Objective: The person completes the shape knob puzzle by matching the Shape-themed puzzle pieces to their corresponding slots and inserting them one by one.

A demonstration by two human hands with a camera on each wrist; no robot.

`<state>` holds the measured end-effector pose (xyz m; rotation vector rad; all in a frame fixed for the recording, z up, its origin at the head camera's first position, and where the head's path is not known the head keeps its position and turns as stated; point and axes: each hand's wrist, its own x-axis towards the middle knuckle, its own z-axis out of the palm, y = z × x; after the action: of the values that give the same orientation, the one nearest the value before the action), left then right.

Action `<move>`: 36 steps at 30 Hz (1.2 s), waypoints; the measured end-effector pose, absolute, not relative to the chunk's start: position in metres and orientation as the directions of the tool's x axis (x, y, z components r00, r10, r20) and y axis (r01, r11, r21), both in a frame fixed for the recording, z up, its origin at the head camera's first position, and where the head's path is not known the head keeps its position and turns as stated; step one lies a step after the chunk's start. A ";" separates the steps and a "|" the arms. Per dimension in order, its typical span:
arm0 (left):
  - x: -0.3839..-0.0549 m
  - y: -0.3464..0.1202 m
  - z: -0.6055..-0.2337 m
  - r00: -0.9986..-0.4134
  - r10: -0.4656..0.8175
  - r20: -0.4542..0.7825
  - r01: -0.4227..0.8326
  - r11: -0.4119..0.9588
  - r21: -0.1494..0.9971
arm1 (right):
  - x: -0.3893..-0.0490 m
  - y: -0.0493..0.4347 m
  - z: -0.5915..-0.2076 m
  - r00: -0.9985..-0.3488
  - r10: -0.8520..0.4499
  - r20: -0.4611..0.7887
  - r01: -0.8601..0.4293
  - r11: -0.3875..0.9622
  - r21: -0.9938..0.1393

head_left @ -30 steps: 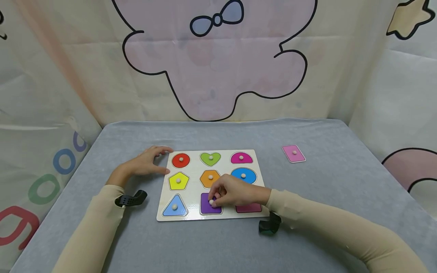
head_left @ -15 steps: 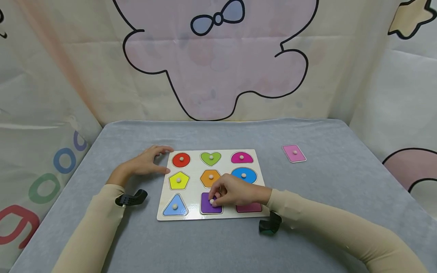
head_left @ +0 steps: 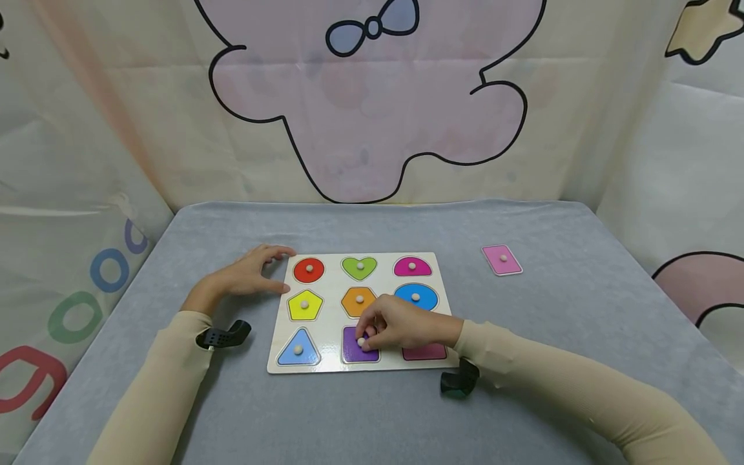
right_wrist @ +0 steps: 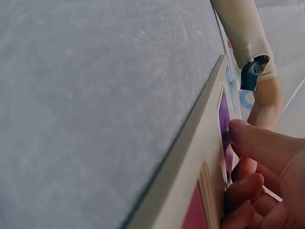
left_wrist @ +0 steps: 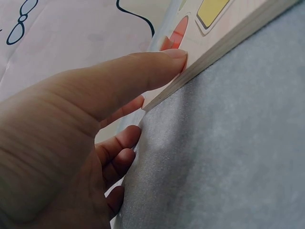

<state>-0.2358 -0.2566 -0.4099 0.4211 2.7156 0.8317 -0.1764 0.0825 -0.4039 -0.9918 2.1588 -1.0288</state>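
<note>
A white wooden knob puzzle board (head_left: 331, 316) lies on the cloth-covered table with several colourful shapes in it. My right hand (head_left: 403, 323) pinches the knob of the purple square puzzle piece (head_left: 353, 352), which sits at its recess in the front middle. At the board's left side my left hand (head_left: 247, 274) lies with thumb and index finger spread over the back left corner. Its thumb (left_wrist: 162, 67) touches the edge while the other fingers hang loosely beside it. To the right of the purple piece, a dark pink rectangular recess (head_left: 424, 354) shows, partly covered by the right wrist.
A pink rectangular piece (head_left: 502, 259) with a knob lies apart on the grey cloth (head_left: 558, 290), back right. Around the purple one sit a blue triangle (head_left: 298, 352), an orange hexagon (head_left: 351, 310) and a blue oval (head_left: 427, 292). A patterned curtain (head_left: 372, 116) hangs behind.
The head view shifts very slightly. Both hands and the pieces hold their places, with the right fingers staying on the purple piece's knob.
</note>
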 end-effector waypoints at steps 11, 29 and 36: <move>-0.236 -0.256 -0.408 -0.921 0.349 -0.172 0.196 0.798 0.570 | -0.179 0.082 -0.405 -0.577 -0.803 -0.146 -0.395 0.431 -0.811; -0.236 -0.256 -0.409 -0.920 0.351 -0.176 0.197 0.800 0.567 | -0.180 0.092 -0.397 -0.596 -0.794 -0.121 -0.344 0.389 -0.855; -0.235 -0.255 -0.409 -0.921 0.347 -0.179 0.190 0.798 0.572 | -0.187 0.105 -0.391 -0.632 -0.772 -0.061 -0.362 0.365 -0.858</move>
<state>-0.2346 -0.2553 -0.4092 0.4138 2.7118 0.8213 -0.1866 0.1051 -0.3908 -0.9826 2.1723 -1.1931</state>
